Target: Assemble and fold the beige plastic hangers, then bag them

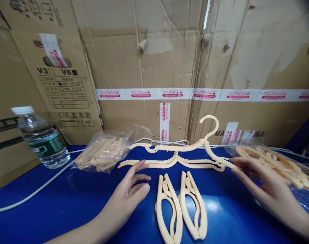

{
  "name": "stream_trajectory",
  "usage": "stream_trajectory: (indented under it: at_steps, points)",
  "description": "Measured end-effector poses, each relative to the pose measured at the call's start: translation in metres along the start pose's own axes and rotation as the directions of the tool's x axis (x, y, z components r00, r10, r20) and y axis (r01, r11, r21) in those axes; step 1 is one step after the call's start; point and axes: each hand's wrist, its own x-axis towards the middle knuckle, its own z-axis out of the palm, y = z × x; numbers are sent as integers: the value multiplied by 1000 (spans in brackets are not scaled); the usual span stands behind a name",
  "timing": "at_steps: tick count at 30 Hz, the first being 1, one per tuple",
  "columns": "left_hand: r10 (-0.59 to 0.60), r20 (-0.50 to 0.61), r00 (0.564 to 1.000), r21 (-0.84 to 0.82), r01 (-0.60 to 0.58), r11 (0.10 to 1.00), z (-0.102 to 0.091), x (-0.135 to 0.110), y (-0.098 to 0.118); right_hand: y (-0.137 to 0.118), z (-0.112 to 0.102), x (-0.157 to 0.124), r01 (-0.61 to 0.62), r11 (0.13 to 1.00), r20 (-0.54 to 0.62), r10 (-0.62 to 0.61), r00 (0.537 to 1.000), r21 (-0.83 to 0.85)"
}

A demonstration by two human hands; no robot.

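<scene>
My right hand (267, 191) pinches the right arm end of an unfolded cream plastic clothes hanger (187, 148), which is raised and tilted with its hook up. My left hand (131, 188) has its fingers apart and holds nothing. It hovers by the left arm of another unfolded hanger (161, 165) lying on the blue table (93, 206); I cannot tell whether the fingertips touch it. In front of that, two folded hangers, a left one (179, 213) and a right one (203, 213), lie side by side between my hands.
A clear bag of folded hangers (101, 154) sits at the left, another bagged pile (276, 164) at the right. A water bottle (46, 144) stands at the far left. A white cable (40, 193) crosses the table. Cardboard boxes (144, 71) wall off the back.
</scene>
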Motion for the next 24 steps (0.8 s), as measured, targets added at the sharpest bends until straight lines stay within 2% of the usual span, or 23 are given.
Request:
stream_trajectory:
  at_steps: [2, 5, 10, 15, 18, 21, 24]
  points:
    - [22, -31, 999, -56, -24, 998, 0, 0, -4, -4, -1, 0, 12, 1000, 17, -12, 1000, 1]
    - [85, -49, 995, -55, -88, 995, 2, -2, -6, -8, 0, -2, 43, 999, 71, -44, 996, 21]
    - [143, 16, 990, 50, -144, 988, 5, -10, 0, -5, 4, -6, 114, 993, 101, -114, 988, 2]
    - [82, 93, 992, 145, -95, 985, 4, -13, 4, -6, 8, -12, 175, 984, 194, -176, 965, 24]
    - [76, 150, 986, 234, -110, 966, 4, -11, 9, -12, 11, -16, 183, 982, 232, -188, 954, 45]
    - [73, 153, 985, 244, -109, 964, 4, -9, 14, -19, 12, -16, 222, 973, 227, -230, 946, 60]
    - [48, 127, 991, 213, -75, 974, 3, -8, 15, -22, 8, -14, 329, 944, 194, -325, 926, 14]
